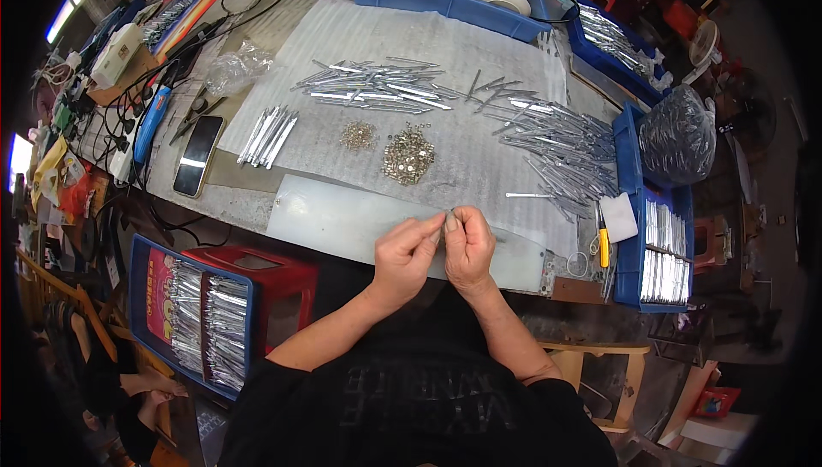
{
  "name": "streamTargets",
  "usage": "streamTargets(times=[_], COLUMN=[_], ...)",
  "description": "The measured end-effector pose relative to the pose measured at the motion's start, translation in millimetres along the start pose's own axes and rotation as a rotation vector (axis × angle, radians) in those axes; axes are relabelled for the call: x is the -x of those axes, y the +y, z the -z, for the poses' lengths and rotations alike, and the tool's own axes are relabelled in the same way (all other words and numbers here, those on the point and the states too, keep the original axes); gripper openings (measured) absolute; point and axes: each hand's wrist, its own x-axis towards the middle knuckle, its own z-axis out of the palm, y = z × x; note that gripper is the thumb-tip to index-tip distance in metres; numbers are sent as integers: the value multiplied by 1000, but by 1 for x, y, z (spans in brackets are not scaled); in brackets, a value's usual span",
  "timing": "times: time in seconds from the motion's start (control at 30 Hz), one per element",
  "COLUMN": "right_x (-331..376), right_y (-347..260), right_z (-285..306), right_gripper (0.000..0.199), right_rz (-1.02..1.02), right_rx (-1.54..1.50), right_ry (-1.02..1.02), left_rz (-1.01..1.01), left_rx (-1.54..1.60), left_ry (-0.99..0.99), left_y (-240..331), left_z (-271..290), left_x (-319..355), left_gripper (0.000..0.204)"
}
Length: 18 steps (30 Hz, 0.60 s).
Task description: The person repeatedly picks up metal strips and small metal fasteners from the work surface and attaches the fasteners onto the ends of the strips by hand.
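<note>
Both my hands meet over the pale plastic board (321,210) at the near edge of the table. My left hand (408,251) is closed in a pinch, its thumb and finger touching the right fingertips. My right hand (469,249) is closed too; whatever small thing sits between the fingers is hidden. Just beyond lie a heap of small brassy metal pieces (408,154) and a smaller heap of tiny coppery pieces (358,135). Slim silver metal strips form a far pile (377,86), a large right pile (565,146) and a neat row on the left (267,136).
A phone (199,156) and a blue-handled tool (152,124) lie to the left. Blue bins of strips stand at the right (629,236) and lower left (147,330). A yellow-handled tool (604,246) lies near the right edge. A blue tray (454,6) stands at the back.
</note>
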Motion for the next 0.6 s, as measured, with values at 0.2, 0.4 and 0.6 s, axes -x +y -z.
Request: streamTargets(times=[0.2, 0.4, 0.6], right_x=[1, 0, -5], right_y=[1, 0, 0], right_z=[3, 5, 16], right_gripper=[9, 10, 9], right_rz=[-4, -4, 3], right_rx=[-8, -4, 16], right_ry=[-9, 1, -82], left_rz=[60, 310, 82], left_rx=[65, 336, 59], left_ry=[8, 8, -64], left_y=[0, 7, 3], left_z=[-3, -6, 4], left_x=[1, 3, -4], left_gripper=[19, 20, 22])
